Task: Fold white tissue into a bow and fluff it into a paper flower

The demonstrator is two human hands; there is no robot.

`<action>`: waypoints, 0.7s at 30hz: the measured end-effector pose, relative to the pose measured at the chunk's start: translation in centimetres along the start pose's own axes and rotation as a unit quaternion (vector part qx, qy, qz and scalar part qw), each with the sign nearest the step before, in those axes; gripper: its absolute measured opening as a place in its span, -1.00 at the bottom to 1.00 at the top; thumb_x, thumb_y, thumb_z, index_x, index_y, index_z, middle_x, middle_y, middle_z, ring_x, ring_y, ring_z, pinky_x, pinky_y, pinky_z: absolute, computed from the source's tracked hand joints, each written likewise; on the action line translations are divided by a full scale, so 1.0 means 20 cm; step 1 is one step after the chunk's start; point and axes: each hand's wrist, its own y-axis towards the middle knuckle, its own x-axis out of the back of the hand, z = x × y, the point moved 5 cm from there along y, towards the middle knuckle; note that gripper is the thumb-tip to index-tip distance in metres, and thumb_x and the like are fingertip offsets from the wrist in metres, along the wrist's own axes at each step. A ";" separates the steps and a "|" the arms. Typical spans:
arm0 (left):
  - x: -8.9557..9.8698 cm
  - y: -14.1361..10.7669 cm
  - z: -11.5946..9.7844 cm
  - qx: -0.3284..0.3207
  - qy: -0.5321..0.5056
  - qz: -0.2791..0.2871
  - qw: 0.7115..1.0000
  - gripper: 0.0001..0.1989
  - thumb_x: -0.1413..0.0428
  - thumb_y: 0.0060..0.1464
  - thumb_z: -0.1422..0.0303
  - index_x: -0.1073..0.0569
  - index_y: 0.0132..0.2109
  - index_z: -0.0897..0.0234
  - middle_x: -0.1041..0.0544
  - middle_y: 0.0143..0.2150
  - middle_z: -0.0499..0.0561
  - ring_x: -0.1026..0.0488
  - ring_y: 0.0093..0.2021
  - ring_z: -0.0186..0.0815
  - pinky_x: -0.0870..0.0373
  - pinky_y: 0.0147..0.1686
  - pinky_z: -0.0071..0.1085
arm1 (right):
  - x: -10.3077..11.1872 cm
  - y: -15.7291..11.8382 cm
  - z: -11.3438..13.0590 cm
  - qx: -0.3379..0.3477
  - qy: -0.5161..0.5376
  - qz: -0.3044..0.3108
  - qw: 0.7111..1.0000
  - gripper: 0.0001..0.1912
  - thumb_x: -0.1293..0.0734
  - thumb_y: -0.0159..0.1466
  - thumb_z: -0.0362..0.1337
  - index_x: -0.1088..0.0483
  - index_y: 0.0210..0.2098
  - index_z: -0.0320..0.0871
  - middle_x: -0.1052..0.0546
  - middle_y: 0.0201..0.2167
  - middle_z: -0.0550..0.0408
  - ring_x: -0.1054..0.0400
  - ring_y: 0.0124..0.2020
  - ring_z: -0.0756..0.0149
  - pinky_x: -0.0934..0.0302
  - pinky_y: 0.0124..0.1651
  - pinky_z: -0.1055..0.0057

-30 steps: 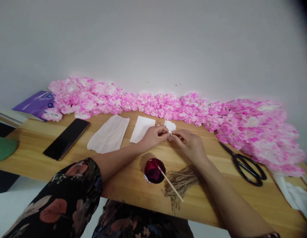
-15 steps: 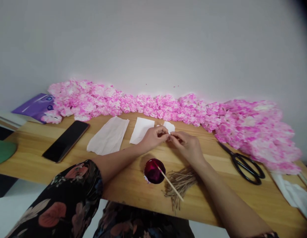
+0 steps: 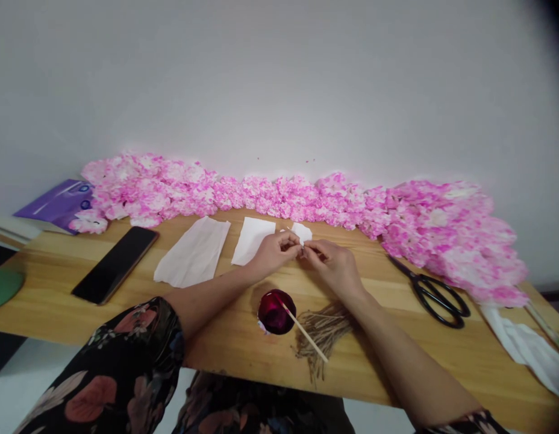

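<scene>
My left hand point(image 3: 276, 252) and my right hand point(image 3: 332, 265) meet over the middle of the table, fingertips almost touching. Both are closed in a pinch at the lower end of a small piece of white tissue paper point(image 3: 302, 231), whose crinkled top spreads out above the fingers. What lies right between the fingertips is mostly hidden. Just behind my left hand is a white paper square point(image 3: 252, 240). Nearer to me stands a small cup of dark magenta liquid point(image 3: 276, 313) with a thin wooden stick point(image 3: 309, 336) resting in it. Beside it, partly under my right forearm, lies a bundle of dry brown stems point(image 3: 327, 330).
Pink and white paper flowers point(image 3: 279, 196) line the wall along the table's back edge. At left are a black phone point(image 3: 115, 265), a larger tissue sheet point(image 3: 193, 253) and a purple packet point(image 3: 58, 204). Black scissors point(image 3: 435, 295) and white cloth or tissue point(image 3: 527, 346) lie at right.
The view has shifted slightly, so everything sits a little differently in the picture. Both hands stay pinched together on the tissue paper, with barely any finger movement visible.
</scene>
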 end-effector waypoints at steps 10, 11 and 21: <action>0.00 0.00 0.01 -0.006 0.034 0.006 0.999 -0.90 -0.10 0.03 0.37 -0.40 -0.33 0.34 -0.47 -0.45 -0.06 -0.42 -0.43 -0.44 -0.33 -0.38 -0.53 | 0.00 0.00 0.00 -0.017 0.005 0.006 1.000 -0.81 -0.25 0.26 -0.30 -0.52 -0.30 -0.10 -0.60 -0.36 0.07 -0.45 -0.36 0.27 -0.22 -0.31 0.42; 0.00 0.00 0.01 -0.007 0.038 0.005 0.999 -0.90 -0.10 0.03 0.37 -0.40 -0.33 0.34 -0.47 -0.45 -0.06 -0.42 -0.43 -0.44 -0.33 -0.38 -0.53 | 0.00 0.00 0.00 -0.016 -0.002 0.005 1.000 -0.82 -0.25 0.25 -0.30 -0.52 -0.30 -0.10 -0.60 -0.37 0.07 -0.44 -0.37 0.28 -0.21 -0.32 0.42; -0.01 0.00 0.00 -0.003 0.012 0.012 1.000 -0.91 -0.10 0.03 0.37 -0.38 -0.35 0.32 -0.48 -0.43 -0.05 -0.44 -0.42 -0.43 -0.36 -0.36 -0.52 | 0.00 0.01 -0.02 -0.071 0.075 0.009 0.995 -0.79 -0.24 0.22 -0.29 -0.51 -0.41 -0.14 -0.57 -0.46 0.10 -0.42 -0.46 0.31 -0.21 -0.40 0.46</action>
